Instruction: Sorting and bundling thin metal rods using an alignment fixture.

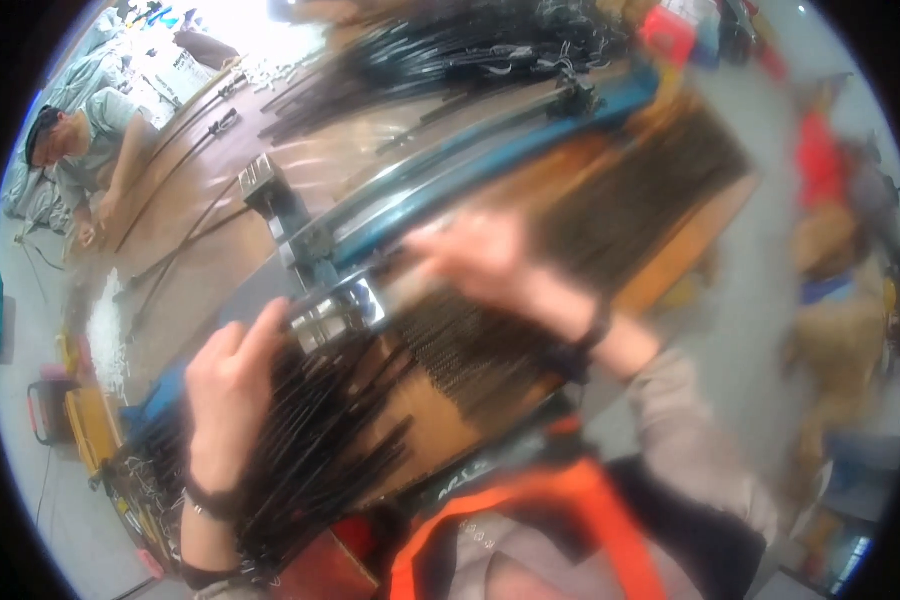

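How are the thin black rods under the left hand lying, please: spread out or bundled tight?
Spread out. The black rods fan loosely across the brown board, and the left hand rests on them.

Motion blur is smearing the right hand (480, 255) above the blue metal rail (450, 185), so its grip is not discernible. Right of the rail, red and tan objects (820, 160) are blurring beyond recognition. Below it, dark rods (310, 440) are hiding the left hand (232, 395) fingertips.

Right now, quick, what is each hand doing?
Left hand: fingers curled onto the bundle of black rods.
Right hand: blurred, over the blue metal frame; grip cannot be told.
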The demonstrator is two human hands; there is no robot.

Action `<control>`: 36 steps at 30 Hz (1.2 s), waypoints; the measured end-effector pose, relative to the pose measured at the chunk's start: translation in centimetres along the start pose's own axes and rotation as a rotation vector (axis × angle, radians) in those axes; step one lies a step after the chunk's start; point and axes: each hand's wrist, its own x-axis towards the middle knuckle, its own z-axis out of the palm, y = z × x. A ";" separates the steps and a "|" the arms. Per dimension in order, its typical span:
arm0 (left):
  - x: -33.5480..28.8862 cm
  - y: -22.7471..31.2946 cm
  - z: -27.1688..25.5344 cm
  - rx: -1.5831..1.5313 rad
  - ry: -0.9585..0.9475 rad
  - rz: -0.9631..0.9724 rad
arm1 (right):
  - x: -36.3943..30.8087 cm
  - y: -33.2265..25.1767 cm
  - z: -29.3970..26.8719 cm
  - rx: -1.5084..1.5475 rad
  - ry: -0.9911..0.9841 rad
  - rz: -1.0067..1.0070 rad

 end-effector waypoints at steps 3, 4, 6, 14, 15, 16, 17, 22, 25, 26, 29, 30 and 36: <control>0.7 0.9 0.5 -0.107 -0.042 0.098 | 2.5 -1.9 1.4 0.061 -0.029 -0.131; 0.4 0.0 0.4 -0.104 -0.042 0.086 | 2.5 -0.5 0.9 -0.039 -0.014 -0.140; -1.2 -3.4 -0.6 -0.031 0.146 -0.009 | 1.3 3.1 -0.2 -0.169 -0.017 -0.117; -3.6 -9.2 -5.3 0.005 0.334 -0.279 | 5.4 3.3 4.9 0.206 -0.326 0.287; -3.7 -8.9 -5.4 -0.050 0.383 -0.261 | 7.9 1.6 6.1 0.321 -0.385 0.281; -4.2 -8.5 -5.7 -0.038 0.390 -0.273 | 9.4 0.7 8.2 0.423 -0.367 0.216; -4.9 -8.0 -5.9 -0.066 0.373 -0.324 | 10.6 0.0 9.9 0.522 -0.346 0.150; -9.3 -8.6 -5.8 -0.131 0.299 -0.484 | 12.5 -2.0 13.2 0.548 -0.485 0.185; -11.1 -9.0 -5.2 -0.146 0.274 -0.545 | 12.8 -2.3 14.1 0.462 -0.542 0.143; -11.4 -9.1 -5.0 -0.157 0.265 -0.567 | 12.9 -2.4 14.3 0.465 -0.547 0.139; -11.5 -9.4 -4.3 -0.182 0.262 -0.591 | 14.3 -3.6 14.5 0.540 -0.752 0.305; -11.1 -9.5 -4.1 -0.200 0.268 -0.587 | 14.3 -3.8 14.8 0.546 -0.753 0.301; -10.3 -10.8 -2.9 -0.154 0.324 -0.472 | 12.8 -2.3 15.2 0.058 -0.548 -0.228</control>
